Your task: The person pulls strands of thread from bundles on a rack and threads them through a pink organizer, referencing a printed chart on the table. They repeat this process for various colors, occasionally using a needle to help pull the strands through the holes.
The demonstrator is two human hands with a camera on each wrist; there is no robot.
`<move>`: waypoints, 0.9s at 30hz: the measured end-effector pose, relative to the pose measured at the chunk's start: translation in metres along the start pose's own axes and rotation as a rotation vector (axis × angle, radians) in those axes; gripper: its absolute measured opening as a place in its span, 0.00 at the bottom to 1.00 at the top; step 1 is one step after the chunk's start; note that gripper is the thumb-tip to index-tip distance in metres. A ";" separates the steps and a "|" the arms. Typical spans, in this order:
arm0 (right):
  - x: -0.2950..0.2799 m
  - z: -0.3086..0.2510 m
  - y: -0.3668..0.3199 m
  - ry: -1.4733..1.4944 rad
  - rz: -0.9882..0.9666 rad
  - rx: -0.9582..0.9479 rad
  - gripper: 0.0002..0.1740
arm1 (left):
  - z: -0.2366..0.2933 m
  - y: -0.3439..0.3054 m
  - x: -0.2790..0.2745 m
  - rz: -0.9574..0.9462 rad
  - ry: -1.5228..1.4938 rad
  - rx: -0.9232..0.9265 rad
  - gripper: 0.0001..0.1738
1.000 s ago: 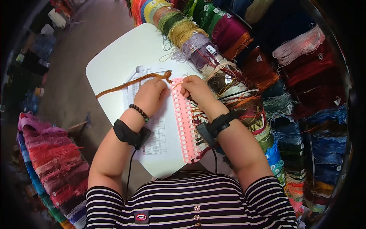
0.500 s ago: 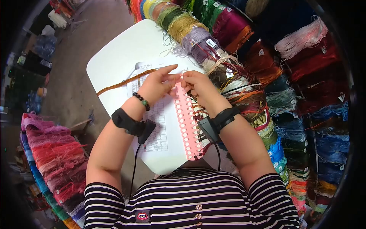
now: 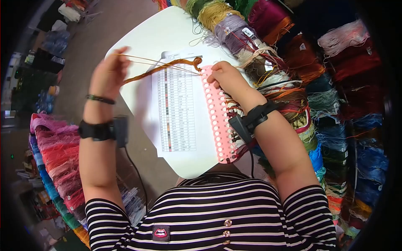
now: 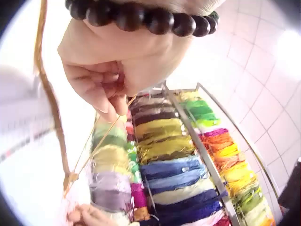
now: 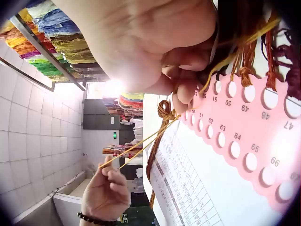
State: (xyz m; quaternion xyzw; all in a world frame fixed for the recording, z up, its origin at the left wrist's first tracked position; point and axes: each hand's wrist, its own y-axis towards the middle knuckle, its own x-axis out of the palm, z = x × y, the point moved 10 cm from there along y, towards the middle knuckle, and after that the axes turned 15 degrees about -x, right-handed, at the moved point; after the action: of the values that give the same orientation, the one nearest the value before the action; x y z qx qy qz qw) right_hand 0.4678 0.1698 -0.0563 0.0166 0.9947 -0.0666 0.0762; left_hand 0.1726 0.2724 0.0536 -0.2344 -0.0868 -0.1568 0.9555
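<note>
My left hand (image 3: 109, 75), blurred in the head view, is raised left of the white table and holds looped strands of golden-brown thread (image 5: 136, 146). The strands run taut to the far end of a pink thread card (image 3: 219, 113) with numbered holes. My right hand (image 3: 226, 76) pinches that end of the card; its fingertips (image 5: 186, 93) cover some holes there. More golden thread passes out from under the right hand. A knotted brown thread bundle (image 3: 167, 65) lies beside the card's end. Dark and rust-coloured threads hang from the holes along the card's right edge.
A printed chart (image 3: 180, 108) lies under the card on the white table (image 3: 146, 39). Racks of coloured thread skeins (image 3: 293, 62) crowd the right side, some overlapping the table edge. Another skein rack (image 3: 63, 167) stands at lower left. Cables hang from both wrist cameras.
My left hand has moved from beside the card out to the left, drawing the thread strands taut. The right hand stays at the card's far end. The head view has shifted.
</note>
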 end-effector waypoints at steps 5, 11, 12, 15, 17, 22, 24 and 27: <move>0.000 -0.004 -0.001 -0.045 0.008 -0.018 0.17 | 0.029 -0.041 -0.187 0.509 -0.324 0.184 0.29; 0.003 -0.020 -0.014 -0.098 0.022 -0.002 0.13 | -0.066 -0.104 -0.131 0.553 0.269 -0.126 0.31; 0.005 -0.027 -0.019 -0.091 0.022 -0.011 0.13 | -0.083 -0.111 -0.109 0.477 0.335 -0.154 0.28; 0.002 -0.043 -0.044 -0.011 0.058 -0.045 0.11 | -0.122 -0.123 -0.057 0.283 0.614 0.076 0.16; -0.004 -0.048 -0.068 0.022 0.074 -0.071 0.10 | -0.131 -0.137 -0.011 0.167 0.731 0.059 0.12; -0.021 -0.053 -0.139 0.030 0.132 -0.071 0.10 | -0.130 -0.150 0.037 0.030 0.862 0.094 0.13; -0.033 -0.050 -0.167 -0.014 0.192 -0.018 0.09 | -0.130 -0.152 0.046 0.007 0.920 0.079 0.13; -0.049 -0.045 -0.212 -0.066 0.287 0.028 0.08 | -0.136 -0.149 0.046 0.004 0.942 0.069 0.13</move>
State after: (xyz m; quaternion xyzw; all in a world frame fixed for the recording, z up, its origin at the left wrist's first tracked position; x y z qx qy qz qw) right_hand 0.5007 -0.0352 0.0228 0.1573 0.9781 -0.0695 0.1176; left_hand 0.1771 0.0708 0.0085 -0.1061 0.3515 -0.2412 0.8983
